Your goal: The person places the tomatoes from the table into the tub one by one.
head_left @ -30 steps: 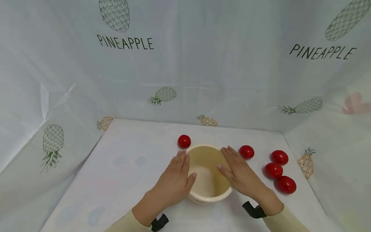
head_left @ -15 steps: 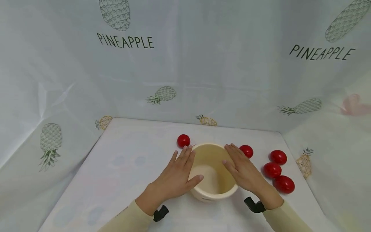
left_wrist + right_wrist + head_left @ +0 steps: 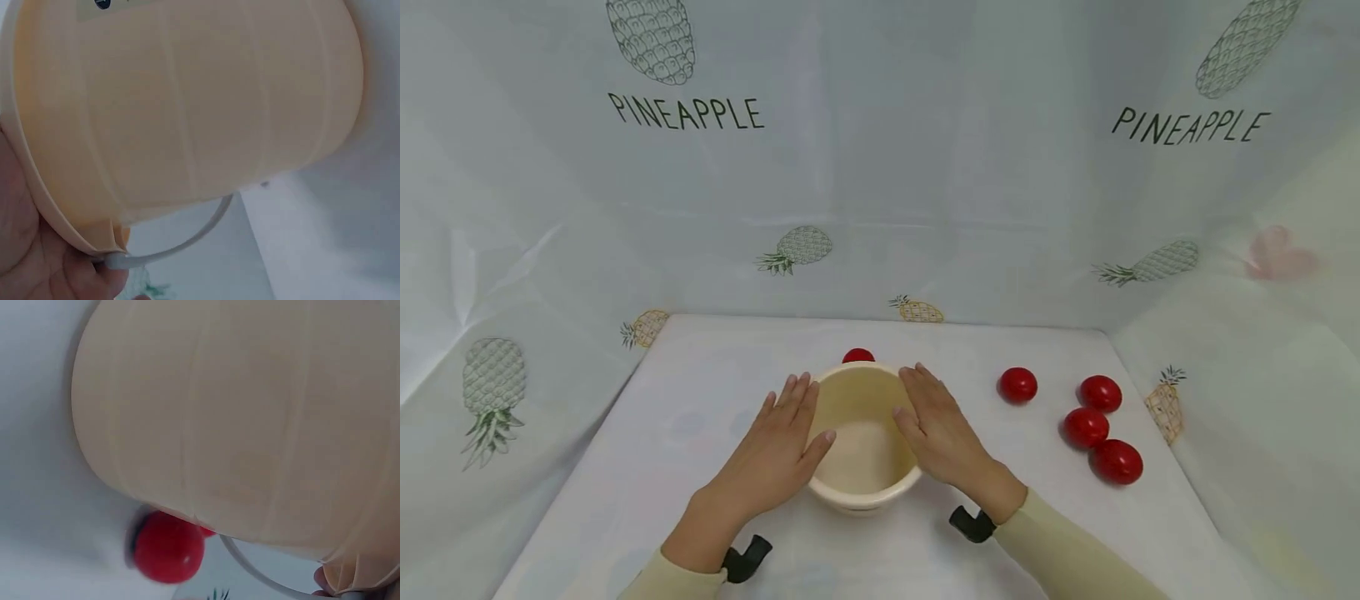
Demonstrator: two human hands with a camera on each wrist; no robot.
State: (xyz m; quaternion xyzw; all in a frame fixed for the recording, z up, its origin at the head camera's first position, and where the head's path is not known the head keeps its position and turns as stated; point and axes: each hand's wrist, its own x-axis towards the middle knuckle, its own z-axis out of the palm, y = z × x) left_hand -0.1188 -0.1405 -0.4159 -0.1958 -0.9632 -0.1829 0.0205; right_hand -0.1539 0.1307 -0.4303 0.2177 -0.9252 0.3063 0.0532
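Note:
A cream bucket (image 3: 853, 501) stands upright on the white-covered table between my hands. In the head view its interior shows no contents. My left hand (image 3: 771, 462) rests against the left side of the rim, fingers straight and pointing away, thumb over the edge. My right hand (image 3: 940, 429) lies against the right side of the rim with fingers straight. Seen in the left wrist view, a pale bail handle (image 3: 187, 240) hangs on the far side of the bucket. One glossy red egg-shaped object (image 3: 858, 356) sits behind the bucket, partly hidden by it.
Right of the bucket, a red egg-shaped object (image 3: 1017, 386) lies alone. Farther right sits a cluster of three: a back one (image 3: 1100, 393), a middle one (image 3: 1086, 428) and a front one (image 3: 1116, 462). A pineapple-print sheet (image 3: 880, 192) surrounds the table (image 3: 700, 375).
The bucket and both my hands have moved left across the table, away from the red objects at the right. The red object behind is now partly covered. The head view has shifted slightly.

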